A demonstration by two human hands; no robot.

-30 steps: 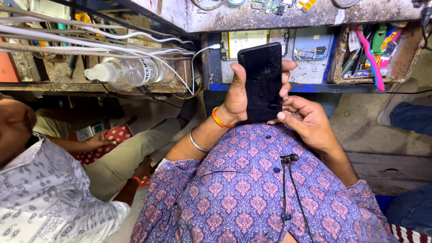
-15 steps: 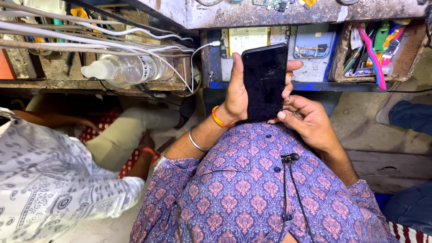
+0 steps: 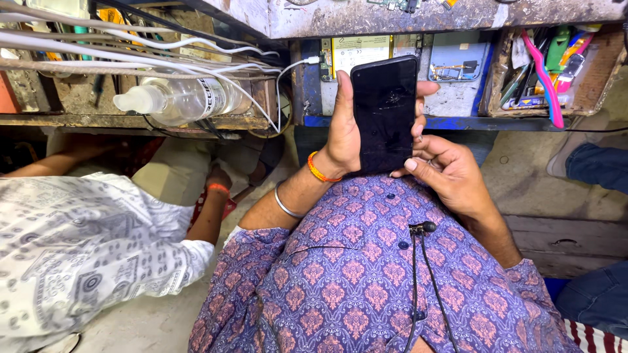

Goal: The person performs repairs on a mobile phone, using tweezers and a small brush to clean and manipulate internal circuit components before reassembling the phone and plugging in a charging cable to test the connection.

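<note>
Below the cluttered table (image 3: pixel 392 16), our left hand (image 3: pixel 343 134) keeps its grip closed around the dark phone (image 3: pixel 384 114), upright as before; our right hand (image 3: pixel 451 173), half-curled and empty, touches its lower edge. Only the neighbour's patterned sleeve (image 3: pixel 85 242) has shifted closer.

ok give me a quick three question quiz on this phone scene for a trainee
1. True or false: the left hand grips the black phone upright.
2. Where is the right hand? A) at the phone's lower edge B) on the clear bottle C) in the tool tray
3. What lies on the left wrist?

Key: 1 true. 2 A. 3 an orange band, with a metal bangle further up the arm.
</note>
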